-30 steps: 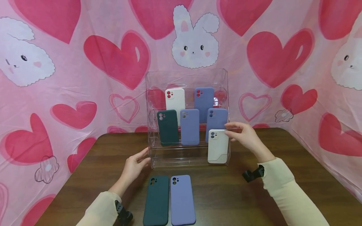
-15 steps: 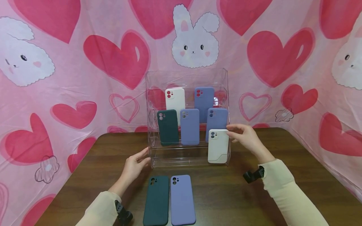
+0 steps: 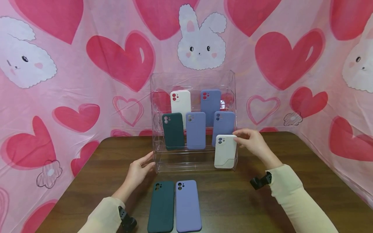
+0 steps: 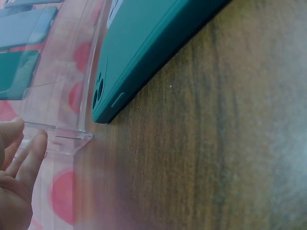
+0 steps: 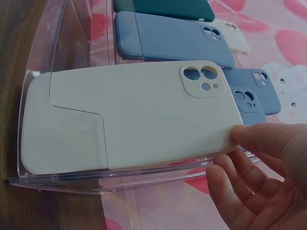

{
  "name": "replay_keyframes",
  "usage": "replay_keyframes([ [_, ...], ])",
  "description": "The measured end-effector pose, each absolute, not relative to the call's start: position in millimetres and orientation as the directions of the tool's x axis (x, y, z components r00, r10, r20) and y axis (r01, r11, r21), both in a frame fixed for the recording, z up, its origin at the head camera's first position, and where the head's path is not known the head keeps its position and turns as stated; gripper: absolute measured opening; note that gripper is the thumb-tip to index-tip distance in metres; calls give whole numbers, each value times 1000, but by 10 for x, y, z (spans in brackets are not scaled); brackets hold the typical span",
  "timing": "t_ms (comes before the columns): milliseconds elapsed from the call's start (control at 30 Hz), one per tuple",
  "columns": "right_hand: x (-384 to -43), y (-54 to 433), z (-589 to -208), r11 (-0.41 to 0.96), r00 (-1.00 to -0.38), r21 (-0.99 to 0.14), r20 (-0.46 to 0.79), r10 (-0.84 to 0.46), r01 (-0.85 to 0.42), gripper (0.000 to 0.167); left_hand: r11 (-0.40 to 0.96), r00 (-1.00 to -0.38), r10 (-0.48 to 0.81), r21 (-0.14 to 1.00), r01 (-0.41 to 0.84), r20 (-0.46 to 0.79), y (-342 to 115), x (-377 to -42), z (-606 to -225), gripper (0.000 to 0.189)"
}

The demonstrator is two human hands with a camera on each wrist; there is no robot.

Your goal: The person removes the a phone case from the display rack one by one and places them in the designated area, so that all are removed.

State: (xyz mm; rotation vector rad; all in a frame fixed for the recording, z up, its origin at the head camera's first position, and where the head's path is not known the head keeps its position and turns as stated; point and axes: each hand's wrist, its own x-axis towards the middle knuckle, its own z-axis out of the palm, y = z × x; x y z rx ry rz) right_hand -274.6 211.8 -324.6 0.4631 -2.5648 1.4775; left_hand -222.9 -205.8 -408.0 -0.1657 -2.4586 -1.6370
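Observation:
In the head view a clear acrylic display rack (image 3: 186,166) stands on the table. My right hand (image 3: 251,141) pinches the upper right corner of a white phone case (image 3: 225,152). The case stands in the rack's lowest tier at the right, its lower end behind the clear front lip (image 5: 76,179). It overlaps a blue phone case (image 3: 223,122) behind it. My left hand (image 3: 137,172) has its fingers stretched out, fingertips (image 4: 38,141) at the rack's lower left side. A dark green phone case (image 3: 161,207) and a purple phone case (image 3: 188,205) lie flat in front.
Higher tiers hold another white case (image 3: 180,100), a blue case (image 3: 210,103), a green case (image 3: 173,131) and a periwinkle case (image 3: 196,131). Pink heart-patterned cloth (image 3: 87,81) hangs behind the wooden table (image 3: 227,200).
The white case's top has tilted slightly toward me and to the right with my right fingers on its corner. My left hand stays at the rack's side.

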Motion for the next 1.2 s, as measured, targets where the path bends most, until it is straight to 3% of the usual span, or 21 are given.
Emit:
replay_keyframes([
  [800, -2697, 2108, -3120, 485, -939, -804, 291, -181, -343, 28, 390, -973, -1, 896, 211, 229, -2061, -2225, -4082, 50],
  [1200, -2583, 2001, -2865, 440, -913, -801, 374, -160, -405, 28, 392, -975, -6, 897, 202, 222, -2056, -2222, -4083, 50],
])
